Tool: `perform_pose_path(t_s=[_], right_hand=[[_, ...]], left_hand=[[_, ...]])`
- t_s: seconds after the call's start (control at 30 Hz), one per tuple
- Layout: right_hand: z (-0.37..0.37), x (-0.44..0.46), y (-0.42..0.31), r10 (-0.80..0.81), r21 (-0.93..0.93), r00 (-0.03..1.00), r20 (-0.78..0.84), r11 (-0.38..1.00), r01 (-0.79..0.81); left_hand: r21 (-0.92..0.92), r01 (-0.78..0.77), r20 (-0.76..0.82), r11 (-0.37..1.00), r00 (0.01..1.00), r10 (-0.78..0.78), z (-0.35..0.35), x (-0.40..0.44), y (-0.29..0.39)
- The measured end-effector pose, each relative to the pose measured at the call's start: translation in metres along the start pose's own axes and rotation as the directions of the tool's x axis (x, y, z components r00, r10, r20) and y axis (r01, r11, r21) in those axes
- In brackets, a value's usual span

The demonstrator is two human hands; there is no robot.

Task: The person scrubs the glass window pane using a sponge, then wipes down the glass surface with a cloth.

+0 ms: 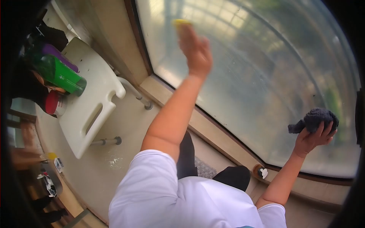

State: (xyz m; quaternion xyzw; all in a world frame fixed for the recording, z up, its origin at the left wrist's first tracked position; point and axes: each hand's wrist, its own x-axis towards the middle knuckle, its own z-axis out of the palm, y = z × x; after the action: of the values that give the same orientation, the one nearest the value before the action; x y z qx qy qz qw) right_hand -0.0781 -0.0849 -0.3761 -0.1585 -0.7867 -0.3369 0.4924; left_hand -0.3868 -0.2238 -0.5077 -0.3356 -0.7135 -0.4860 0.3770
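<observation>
My left hand [195, 53] is raised against the large frosted window pane [243, 87], slightly blurred. Past its fingertips shows the edge of a yellow sponge [182, 22], most of which the hand hides. Lower on the right, my right hand [311, 140] grips a bunched dark grey cloth [317, 118] against the glass. One end of the cloth hangs out to the left of the fingers.
A white shower seat [97, 87] with metal legs stands on the left. On it are a green bottle [62, 76], a purple bottle [57, 55] and a red-lidded jar [55, 102]. A ledge [216, 140] runs under the pane; a small white item [262, 173] sits near it.
</observation>
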Motion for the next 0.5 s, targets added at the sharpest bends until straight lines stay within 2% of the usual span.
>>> perform_pose_path(t_s=[0.13, 0.17, 0.2, 0.23, 0.33, 0.37, 0.4, 0.43, 0.5], right_hand=[[0.009, 0.004, -0.003, 0.008, -0.011, 0.997, -0.077, 1.000, -0.009], [0.009, 0.005, -0.005, -0.006, -0.024, 0.996, -0.085, 1.000, 0.004], [0.007, 0.003, -0.005, 0.003, -0.016, 0.998, -0.067, 1.000, -0.005], [0.008, 0.001, -0.002, 0.012, -0.006, 0.998, -0.055, 1.000, -0.013], [0.006, 0.002, 0.007, -0.008, -0.005, 0.999, -0.047, 1.000, 0.007], [0.007, 0.003, 0.008, -0.014, -0.008, 0.999, -0.047, 1.000, 0.014], [0.007, 0.002, 0.008, -0.021, -0.011, 0.999, -0.043, 1.000, 0.020], [0.008, 0.001, 0.007, -0.015, -0.009, 0.998, -0.057, 1.000, 0.015], [0.010, 0.003, 0.003, -0.009, -0.006, 0.996, -0.087, 1.000, 0.008]], left_hand=[[-0.196, 0.128, -0.039, 0.972, 0.990, -0.138, 0.014, -0.003, 0.065], [-0.211, 0.063, 0.032, 0.975, 0.998, -0.057, 0.028, -0.043, 0.107], [-0.169, -0.184, 0.151, 0.968, 0.966, 0.210, 0.018, -0.074, 0.124], [-0.155, -0.424, 0.271, 0.892, 0.850, 0.452, 0.012, -0.089, 0.133], [0.003, -0.502, 0.242, 0.865, 0.839, 0.486, 0.004, -0.031, 0.077], [-0.025, -0.329, 0.190, 0.944, 0.925, 0.328, 0.005, -0.009, 0.039], [-0.085, -0.083, 0.057, 0.993, 0.995, 0.088, -0.009, 0.029, 0.018], [-0.162, 0.071, -0.071, 0.984, 0.994, -0.084, -0.011, 0.060, -0.003], [-0.130, 0.165, -0.160, 0.978, 0.970, -0.185, -0.007, 0.072, 0.027]])
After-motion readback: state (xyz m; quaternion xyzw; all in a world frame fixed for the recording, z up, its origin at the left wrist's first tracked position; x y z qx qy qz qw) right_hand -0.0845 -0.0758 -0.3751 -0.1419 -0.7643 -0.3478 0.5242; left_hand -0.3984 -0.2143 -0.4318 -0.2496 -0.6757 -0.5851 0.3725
